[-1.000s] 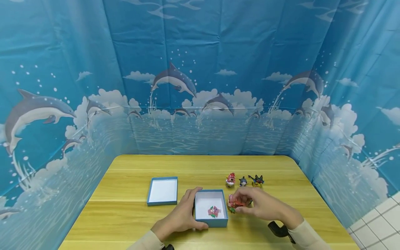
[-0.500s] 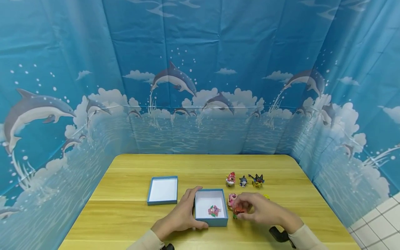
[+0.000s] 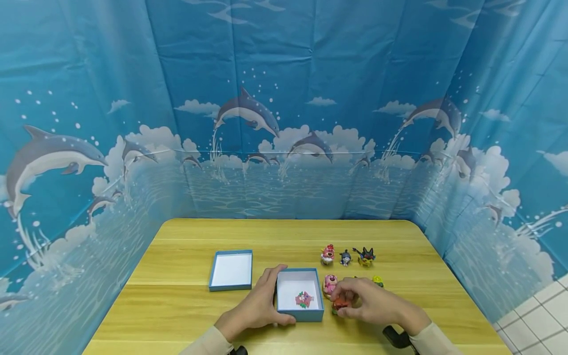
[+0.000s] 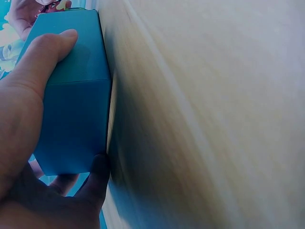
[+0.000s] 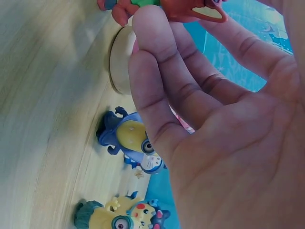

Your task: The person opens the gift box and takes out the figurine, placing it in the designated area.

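My left hand (image 3: 262,301) grips the blue open-topped box (image 3: 301,316) along its left side, thumb on the near wall. In the left wrist view the fingers wrap round the box's far end. A pink starfish figurine (image 3: 303,300) with green on it lies on the box's white floor. Just right of the box, my right hand (image 3: 372,301) pinches a red-orange figurine (image 3: 340,304) with green parts, low over the table. The right wrist view shows this red figurine (image 5: 188,10) at the fingertips, partly cut off by the frame.
A blue lid (image 3: 231,269) with a white inside lies left of the box. Three figurines stand in a back row: a pink one (image 3: 327,255), a grey one (image 3: 345,257) and a black-eared one (image 3: 366,257). A pink bear figurine (image 3: 330,284) and a yellow figurine (image 3: 377,280) stand nearer my right hand.
My right hand has moved toward me and slightly right with the red figurine, uncovering the pink bear and the yellow figurine. The left hand and the box stay in place.
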{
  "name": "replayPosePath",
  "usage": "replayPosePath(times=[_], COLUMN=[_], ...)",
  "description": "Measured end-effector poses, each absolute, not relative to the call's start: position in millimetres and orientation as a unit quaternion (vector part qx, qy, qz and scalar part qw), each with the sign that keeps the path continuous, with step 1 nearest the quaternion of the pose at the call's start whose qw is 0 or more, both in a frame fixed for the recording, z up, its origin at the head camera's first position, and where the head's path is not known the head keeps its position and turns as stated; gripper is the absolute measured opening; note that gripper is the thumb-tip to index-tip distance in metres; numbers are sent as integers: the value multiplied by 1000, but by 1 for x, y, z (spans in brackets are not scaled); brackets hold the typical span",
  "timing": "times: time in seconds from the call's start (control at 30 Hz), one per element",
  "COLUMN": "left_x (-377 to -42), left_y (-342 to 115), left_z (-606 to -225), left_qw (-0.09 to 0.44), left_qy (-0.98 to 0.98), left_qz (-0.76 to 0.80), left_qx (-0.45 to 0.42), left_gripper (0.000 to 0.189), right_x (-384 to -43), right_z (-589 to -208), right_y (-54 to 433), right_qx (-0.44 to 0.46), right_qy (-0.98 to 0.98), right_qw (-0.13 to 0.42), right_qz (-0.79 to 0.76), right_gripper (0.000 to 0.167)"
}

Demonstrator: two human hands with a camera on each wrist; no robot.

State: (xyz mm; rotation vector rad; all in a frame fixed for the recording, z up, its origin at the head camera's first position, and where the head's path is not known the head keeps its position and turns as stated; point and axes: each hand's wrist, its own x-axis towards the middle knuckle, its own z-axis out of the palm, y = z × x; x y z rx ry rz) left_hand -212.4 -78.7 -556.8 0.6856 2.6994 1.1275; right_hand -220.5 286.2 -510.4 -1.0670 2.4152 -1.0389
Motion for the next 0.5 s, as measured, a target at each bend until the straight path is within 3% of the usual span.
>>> replayPosePath(times=[0.5], left_x=[-214], left_y=[-80], left_z=[-559], left_qw=[67], left_qy=[896], left_qz=[375], left_qx=[229], left_gripper=[139], right_x=[-221], right_z=[-511], right_y=[285], right_qx=[-370], right_qy=[846], right_qw=[147], right_qz=[-354], right_gripper=[23])
